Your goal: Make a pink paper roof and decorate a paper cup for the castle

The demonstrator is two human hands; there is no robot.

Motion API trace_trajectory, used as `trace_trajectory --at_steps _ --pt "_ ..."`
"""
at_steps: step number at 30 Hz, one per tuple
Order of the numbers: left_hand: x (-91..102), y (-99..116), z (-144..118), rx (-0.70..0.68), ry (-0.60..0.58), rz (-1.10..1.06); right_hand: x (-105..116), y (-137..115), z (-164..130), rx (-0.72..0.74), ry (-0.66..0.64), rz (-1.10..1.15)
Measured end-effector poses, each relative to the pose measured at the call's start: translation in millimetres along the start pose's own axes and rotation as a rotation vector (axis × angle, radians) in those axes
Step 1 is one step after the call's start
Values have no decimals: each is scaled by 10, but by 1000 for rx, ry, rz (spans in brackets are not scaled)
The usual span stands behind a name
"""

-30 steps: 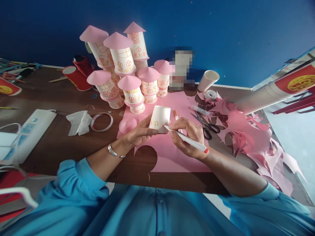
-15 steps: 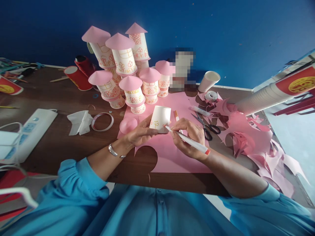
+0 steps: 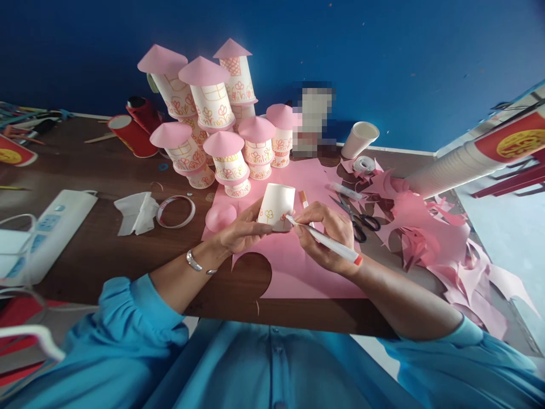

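My left hand [image 3: 242,230] is closed around a white paper cup [image 3: 276,201], with the thumb along its lower edge. Small yellow and red flowers are drawn on the side of the cup. Between the fingers of my right hand [image 3: 327,236] is a white marker [image 3: 334,245] with a red end, its tip at the cup's lower right side. Under both hands lies a pink paper sheet [image 3: 298,278] with round pieces cut out. A second marker [image 3: 304,199] with an orange end rests on the sheet, partly hidden by my right hand. A pink paper cone [image 3: 221,217] lies beside my left hand.
Several decorated cup towers [image 3: 210,105] with pink cone roofs stand at the back. Right are scissors [image 3: 357,218], pink scraps [image 3: 438,227], a white cup [image 3: 360,140] and a long cup stack [image 3: 460,162]. Left are a tape roll [image 3: 176,212] and a power strip [image 3: 51,233].
The view has shifted slightly. Both hands keep their grips, and the marker tip stays at nearly the same place on the cup.
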State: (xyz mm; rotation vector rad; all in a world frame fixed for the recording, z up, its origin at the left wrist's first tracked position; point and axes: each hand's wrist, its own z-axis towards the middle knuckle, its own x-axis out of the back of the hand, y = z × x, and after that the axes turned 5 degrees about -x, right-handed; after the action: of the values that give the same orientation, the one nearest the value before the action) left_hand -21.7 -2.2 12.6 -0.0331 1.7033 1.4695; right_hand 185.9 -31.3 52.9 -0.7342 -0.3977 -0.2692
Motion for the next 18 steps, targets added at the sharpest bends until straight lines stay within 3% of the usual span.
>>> trace_trajectory --at_steps 8,18 --pt "41 -11 -18 38 47 -8 32 -14 14 8 -19 -46" --pt "25 -7 -14 11 26 5 6 3 -18 -16 -4 -48"
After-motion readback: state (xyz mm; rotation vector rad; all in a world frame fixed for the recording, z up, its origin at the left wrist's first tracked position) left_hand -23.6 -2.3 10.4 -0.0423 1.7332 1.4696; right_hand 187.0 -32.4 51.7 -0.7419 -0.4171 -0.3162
